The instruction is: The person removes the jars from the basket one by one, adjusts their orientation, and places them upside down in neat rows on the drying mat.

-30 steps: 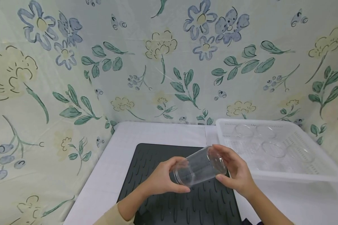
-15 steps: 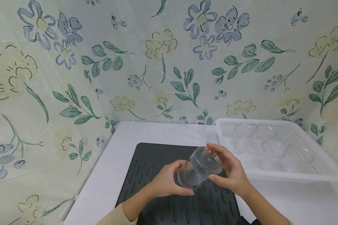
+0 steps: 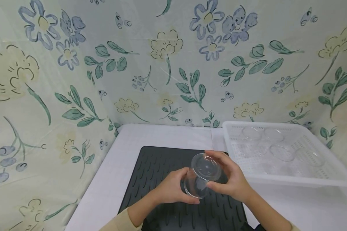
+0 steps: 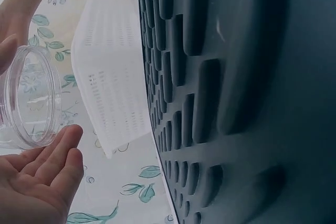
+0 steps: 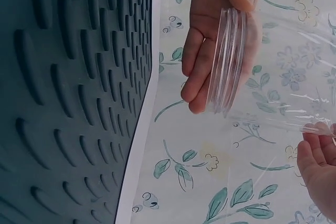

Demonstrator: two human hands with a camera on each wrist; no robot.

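Observation:
A clear jar (image 3: 206,167) with a threaded rim hangs tilted over the black ribbed mat (image 3: 153,163), one round end turned up toward the head camera. My left hand (image 3: 173,187) holds its lower end from the left, fingers and thumb on either side. Around the upper end, my right hand (image 3: 231,176) grips from the right. The threaded rim (image 5: 226,61) lies by the left hand's fingers in the right wrist view. Seen from the left wrist, the round rim (image 4: 39,95) stands beside that hand's fingers (image 4: 58,166). Nothing shows inside the jar.
A white perforated basket (image 3: 306,179) stands to the right, with several clear round items inside, such as a ring-shaped rim (image 3: 281,152). A white cloth (image 3: 162,133) covers the table around the mat. Floral fabric (image 3: 167,80) hangs behind and at the left.
Both hands have turned the jar from a slanted, nearly sideways pose to a steeper one, its upper end swinging left and toward the head camera. The right hand has moved left.

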